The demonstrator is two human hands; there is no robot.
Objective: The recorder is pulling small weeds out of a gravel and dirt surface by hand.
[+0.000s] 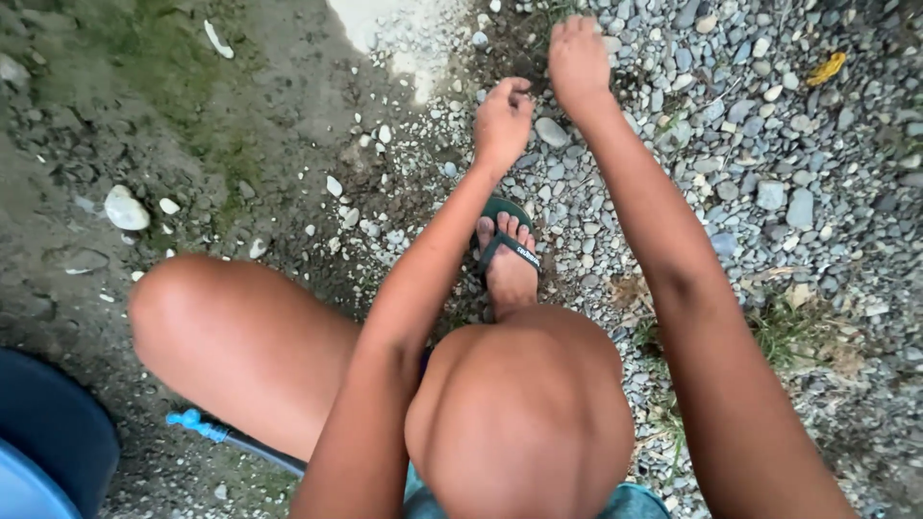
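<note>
While we crouch over the ground, our left hand [502,120] reaches to the upper middle of the frame with fingers curled together, fingertips down on the gravel [731,163]; whether it pinches anything we cannot tell. Our right hand [578,58] sits just beyond it near the top edge, fingers bunched and pressed into the stones. Below them our foot rests in a green sandal [507,245]. A dark blue tub [53,432] fills the lower left corner beside a black hose with a blue tip [197,423].

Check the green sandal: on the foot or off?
On. The green sandal sits under the foot, its strap across the toes, flat on the gravel.
</note>
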